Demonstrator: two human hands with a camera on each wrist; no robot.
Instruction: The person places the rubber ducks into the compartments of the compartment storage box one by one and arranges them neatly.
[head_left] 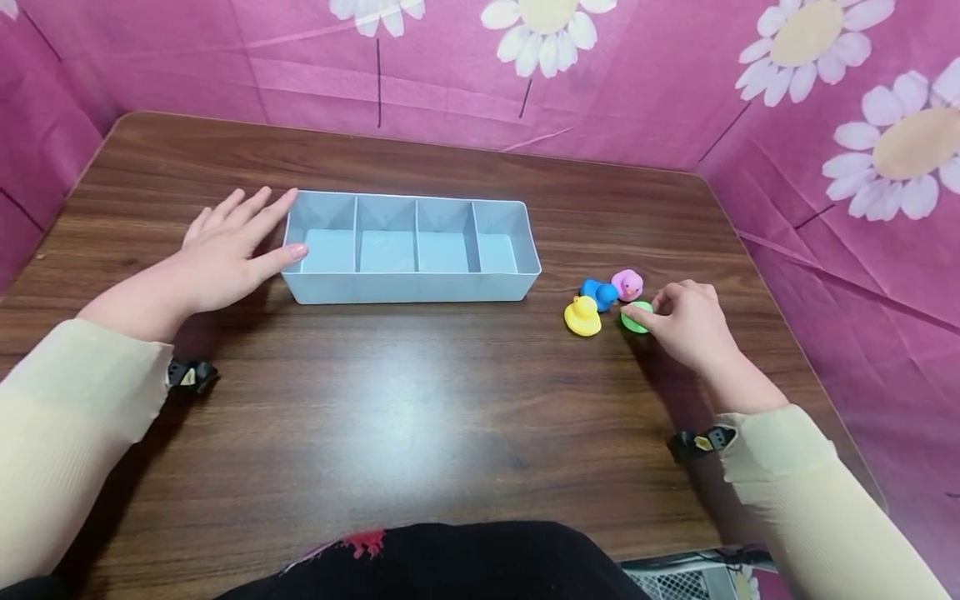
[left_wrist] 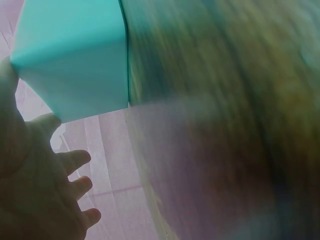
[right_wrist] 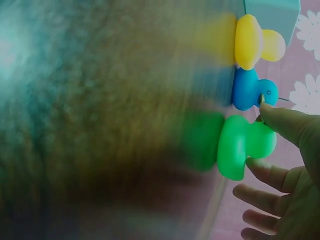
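Note:
A pale blue tray (head_left: 408, 288) with several compartments stands at the middle back of the table. My left hand (head_left: 228, 246) is spread over its left end, fingers straight, thumb and forefinger touching the rim. In the left wrist view the tray's end wall (left_wrist: 85, 80) rises beside that hand. At the right, my right hand (head_left: 693, 325) pinches a green rubber duck (right_wrist: 234, 150) between thumb and forefinger, the other fingers loosely bent. The duck appears to sit on the tabletop. Close by are a yellow duck (head_left: 582, 317), a blue duck (head_left: 597, 292) and a pink duck (head_left: 627, 285).
The brown wooden table (head_left: 315, 467) ends at a pink cloth (head_left: 450, 92) with daisies, which hangs behind it and along both sides. Dark clothing (head_left: 465, 562) shows at the near edge. A grey mesh-like object (head_left: 675, 583) lies below the table's edge.

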